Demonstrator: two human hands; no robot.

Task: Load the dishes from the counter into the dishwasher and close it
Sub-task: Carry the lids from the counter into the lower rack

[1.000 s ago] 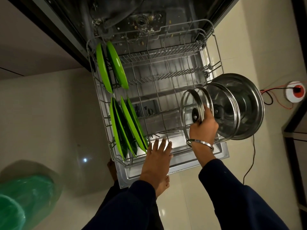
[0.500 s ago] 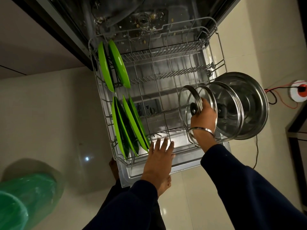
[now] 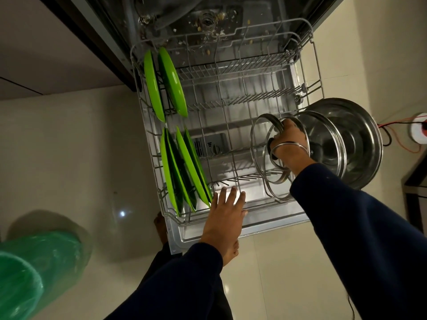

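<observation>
The dishwasher's lower wire rack (image 3: 231,102) is pulled out over the open door (image 3: 265,229). Several green plates (image 3: 182,167) stand on edge along the rack's left side, two more (image 3: 166,84) behind them. My right hand (image 3: 291,142) grips several pan lids together: two glass lids (image 3: 261,144) at the rack's right side, a third glass lid (image 3: 328,139) and a steel lid (image 3: 355,139) hanging past the rack's right edge. My left hand (image 3: 225,215) rests with straight fingers on the rack's front rim.
A green lined bin (image 3: 30,273) stands on the floor at lower left. A white socket block (image 3: 419,131) with red and black cables lies on the floor at right. My bare feet (image 3: 231,252) stand by the door's front edge. Dark cabinet edge at upper left.
My right hand has moved the lids lower and slightly right, deeper into the rack's right side. The view has shifted closer. My left hand stays on the rack's front rim.
</observation>
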